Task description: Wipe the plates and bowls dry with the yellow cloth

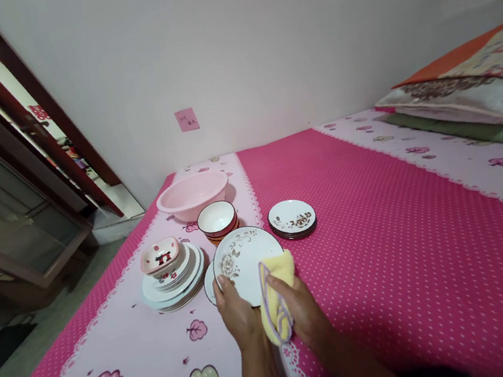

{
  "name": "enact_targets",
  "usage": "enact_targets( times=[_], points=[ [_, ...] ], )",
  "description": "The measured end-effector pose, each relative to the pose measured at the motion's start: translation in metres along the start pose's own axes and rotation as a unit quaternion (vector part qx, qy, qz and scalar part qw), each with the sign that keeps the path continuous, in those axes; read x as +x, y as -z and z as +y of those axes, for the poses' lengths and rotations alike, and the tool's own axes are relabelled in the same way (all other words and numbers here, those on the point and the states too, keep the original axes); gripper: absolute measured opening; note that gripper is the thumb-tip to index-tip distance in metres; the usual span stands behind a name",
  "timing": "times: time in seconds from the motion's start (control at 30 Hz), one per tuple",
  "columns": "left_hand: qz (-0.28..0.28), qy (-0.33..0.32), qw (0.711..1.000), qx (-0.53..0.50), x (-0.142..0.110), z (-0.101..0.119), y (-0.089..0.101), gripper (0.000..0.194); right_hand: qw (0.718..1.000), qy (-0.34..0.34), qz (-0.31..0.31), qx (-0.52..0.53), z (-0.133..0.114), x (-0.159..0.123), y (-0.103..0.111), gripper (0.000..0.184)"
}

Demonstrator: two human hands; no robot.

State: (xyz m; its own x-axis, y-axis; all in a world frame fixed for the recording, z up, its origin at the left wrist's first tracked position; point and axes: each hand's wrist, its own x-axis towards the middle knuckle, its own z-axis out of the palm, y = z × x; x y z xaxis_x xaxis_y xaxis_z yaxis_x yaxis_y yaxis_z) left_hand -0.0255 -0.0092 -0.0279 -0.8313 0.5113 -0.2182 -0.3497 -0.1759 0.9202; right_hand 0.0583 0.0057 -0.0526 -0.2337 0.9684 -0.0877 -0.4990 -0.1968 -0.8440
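My left hand (238,313) grips the lower left edge of a white plate (247,260) with a brown flower pattern and dark rim, tilted up towards me. At the plate's lower right, my right hand (303,308) is closed on a yellow cloth (277,300) with a purple edge, which lies against the plate's face. Part of another plate (209,284) shows behind the held one, at its left. Just beyond stands a stack of bowls (216,217), partly covered by the held plate. A stack of small dark-rimmed plates (291,216) lies to the right.
A pink basin (192,195) stands near the wall. Left of my hands, a square patterned bowl (160,255) tops a stack of plates (190,283). Everything rests on a pink-and-white bedspread (386,243). Folded bedding (471,90) is piled at the far right; a pink note (187,120) is on the wall.
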Motion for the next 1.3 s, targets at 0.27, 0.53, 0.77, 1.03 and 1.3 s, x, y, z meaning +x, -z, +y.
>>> enact_targets(
  times=[0.27,0.53,0.77,1.03,1.3],
  points=[
    [-0.125,0.046,0.991,-0.003,0.002,-0.003,-0.013,0.037,0.942,0.210,0.129,-0.229,-0.051,0.022,0.047,0.048],
    [-0.258,0.239,0.893,-0.281,-0.001,0.016,-0.008,0.046,0.697,0.485,-0.123,-0.513,-0.058,0.012,0.048,0.058],
    [-0.325,0.264,0.862,-0.286,0.014,0.000,0.002,0.064,0.659,0.416,-0.202,-0.592,-0.071,-0.001,0.043,0.082],
    [-0.331,0.263,0.849,-0.316,0.001,-0.005,0.000,0.071,0.644,0.421,-0.237,-0.593,-0.063,-0.006,0.035,0.051],
    [-0.310,0.255,0.865,-0.300,-0.029,-0.020,-0.013,0.049,0.651,0.446,-0.144,-0.597,-0.071,-0.003,0.033,0.058]
  ],
)
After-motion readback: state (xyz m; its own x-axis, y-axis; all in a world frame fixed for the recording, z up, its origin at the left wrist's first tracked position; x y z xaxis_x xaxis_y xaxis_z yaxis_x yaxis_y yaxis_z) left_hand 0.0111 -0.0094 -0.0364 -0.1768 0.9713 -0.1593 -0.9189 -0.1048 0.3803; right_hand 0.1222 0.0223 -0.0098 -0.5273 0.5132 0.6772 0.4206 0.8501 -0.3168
